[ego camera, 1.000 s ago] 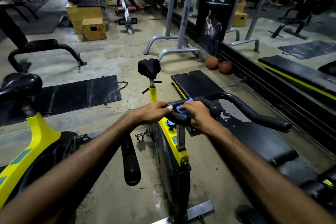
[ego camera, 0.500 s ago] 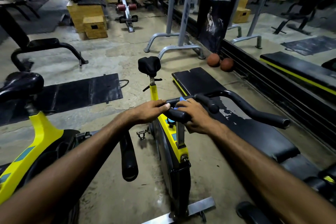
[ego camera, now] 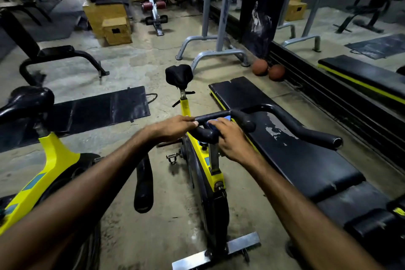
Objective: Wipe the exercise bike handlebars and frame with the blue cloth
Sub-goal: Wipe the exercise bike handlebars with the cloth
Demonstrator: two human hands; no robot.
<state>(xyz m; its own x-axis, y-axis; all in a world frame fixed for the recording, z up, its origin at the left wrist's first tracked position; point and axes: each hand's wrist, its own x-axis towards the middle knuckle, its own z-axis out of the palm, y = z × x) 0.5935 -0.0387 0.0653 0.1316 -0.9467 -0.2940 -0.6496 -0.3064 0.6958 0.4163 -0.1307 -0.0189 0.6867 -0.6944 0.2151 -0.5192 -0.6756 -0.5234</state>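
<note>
A yellow and black exercise bike (ego camera: 198,153) stands in front of me, its black saddle (ego camera: 179,76) at the far end. Its black handlebars (ego camera: 291,124) curve out to the right. My left hand (ego camera: 175,126) is wrapped around the left part of the bar. My right hand (ego camera: 230,138) presses the blue cloth (ego camera: 221,120) onto the centre of the handlebars; only a small blue edge shows above my fingers. The left bar end (ego camera: 143,184) hangs below my left forearm.
A second yellow bike (ego camera: 43,160) stands at my left. A black padded bench (ego camera: 295,155) lies right of the bike, under the right bar. A black floor mat (ego camera: 98,107), two brown balls (ego camera: 268,69), wooden boxes (ego camera: 109,20) and grey machine legs (ego camera: 219,53) lie farther off.
My right hand with the cloth has shifted slightly along the centre of the handlebars. My left hand stays on the bar. My view has tilted slightly.
</note>
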